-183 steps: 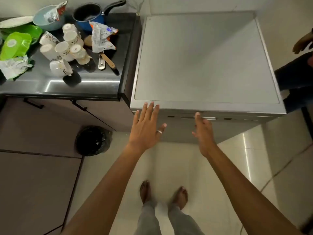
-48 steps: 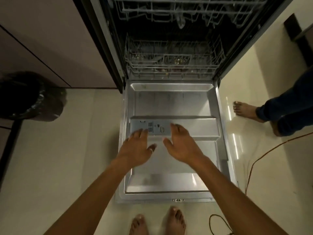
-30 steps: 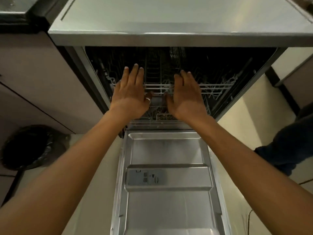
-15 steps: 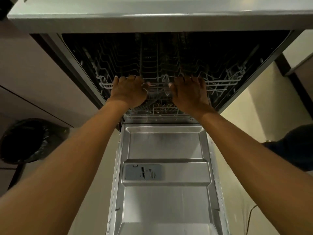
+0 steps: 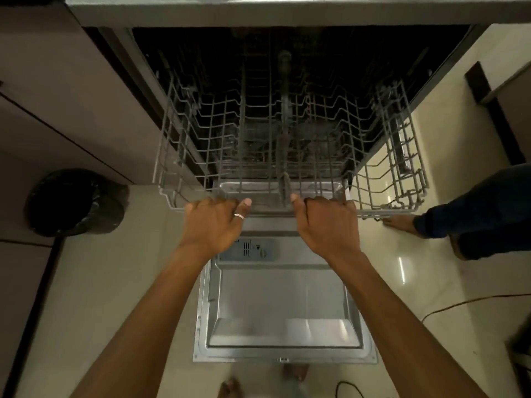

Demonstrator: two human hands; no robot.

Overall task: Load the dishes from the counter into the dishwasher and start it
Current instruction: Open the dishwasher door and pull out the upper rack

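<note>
While dishwasher door [image 5: 281, 297] lies flat, left hand [image 5: 213, 225] and right hand [image 5: 330, 225] each clench front rail of empty upper rack [image 5: 171, 156], extended above door, likely for loading; dishes not in view.

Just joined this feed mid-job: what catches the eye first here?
The wire upper rack stands drawn out at centre, both the left hand and right hand gripping its front rail. Below it the open door lies flat; a black-lined bin sits left, another person's foot right.
</note>
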